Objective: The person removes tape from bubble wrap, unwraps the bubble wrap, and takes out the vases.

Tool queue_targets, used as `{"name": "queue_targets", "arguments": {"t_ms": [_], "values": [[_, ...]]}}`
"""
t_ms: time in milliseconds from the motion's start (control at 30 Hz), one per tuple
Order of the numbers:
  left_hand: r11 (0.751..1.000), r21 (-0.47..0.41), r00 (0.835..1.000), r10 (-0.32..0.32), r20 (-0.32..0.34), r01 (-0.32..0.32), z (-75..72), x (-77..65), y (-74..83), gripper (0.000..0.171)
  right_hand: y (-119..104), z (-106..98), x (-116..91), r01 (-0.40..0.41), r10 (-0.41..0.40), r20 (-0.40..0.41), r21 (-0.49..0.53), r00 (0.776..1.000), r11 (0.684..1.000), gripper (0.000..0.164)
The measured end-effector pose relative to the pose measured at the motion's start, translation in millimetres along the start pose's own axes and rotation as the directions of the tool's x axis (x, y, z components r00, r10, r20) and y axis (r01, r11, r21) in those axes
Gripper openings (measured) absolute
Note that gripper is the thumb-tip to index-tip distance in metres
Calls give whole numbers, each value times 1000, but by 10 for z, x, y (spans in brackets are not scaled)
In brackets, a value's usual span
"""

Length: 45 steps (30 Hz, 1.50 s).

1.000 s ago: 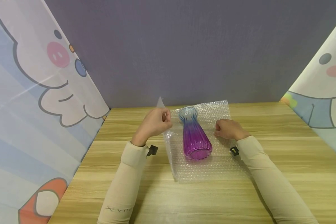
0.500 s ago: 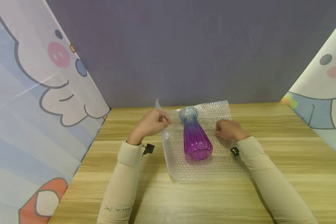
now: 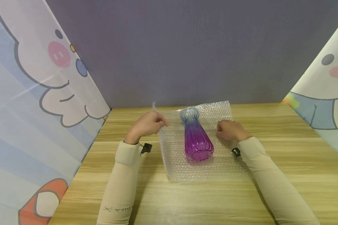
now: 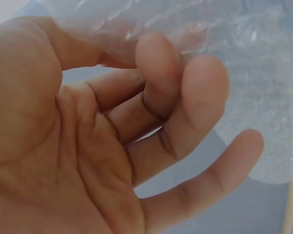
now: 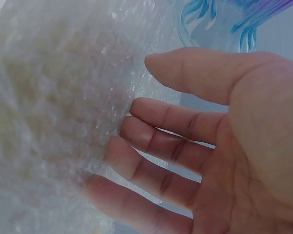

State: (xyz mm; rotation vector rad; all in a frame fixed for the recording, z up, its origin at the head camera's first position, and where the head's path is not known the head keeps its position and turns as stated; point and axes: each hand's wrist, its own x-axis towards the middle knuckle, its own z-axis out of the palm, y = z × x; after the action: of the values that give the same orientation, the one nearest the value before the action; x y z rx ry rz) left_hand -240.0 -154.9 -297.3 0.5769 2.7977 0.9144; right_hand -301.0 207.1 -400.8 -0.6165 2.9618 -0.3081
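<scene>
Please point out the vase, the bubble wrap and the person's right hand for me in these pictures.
Vase [image 3: 196, 139]: head view, on its purple ribbed body.
Bubble wrap [image 3: 176, 153]: head view, on the bare sheet left of the vase.
Right hand [image 3: 230, 129]: head view, on the back of the hand.

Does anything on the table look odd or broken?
I see nothing broken or spilled. The vase lies on its side instead of standing, which looks odd, and the bubble wrap beneath it sticks up at its far left corner.

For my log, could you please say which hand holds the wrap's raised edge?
The left hand holds up the wrap; the right hand, thumb apart, is across the vase.
</scene>
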Motion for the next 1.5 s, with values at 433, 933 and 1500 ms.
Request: {"name": "queue_targets", "arguments": {"t_ms": [433, 933, 1500], "values": [[1000, 19, 999, 0, 51, -1, -31, -2, -94, 29, 1, 5, 0, -3, 3, -5, 0, 1000, 1000, 13], [999, -11, 988, -35, 149, 37, -36, 1, -166, 26, -6, 2, 6, 4, -4, -5, -1, 1000, 1000, 13], [993, 30, 972, -121, 200, 118, -18, 20, -192, 19, -5, 5, 1, -6, 6, -2, 5, 1000, 1000, 15]]}}
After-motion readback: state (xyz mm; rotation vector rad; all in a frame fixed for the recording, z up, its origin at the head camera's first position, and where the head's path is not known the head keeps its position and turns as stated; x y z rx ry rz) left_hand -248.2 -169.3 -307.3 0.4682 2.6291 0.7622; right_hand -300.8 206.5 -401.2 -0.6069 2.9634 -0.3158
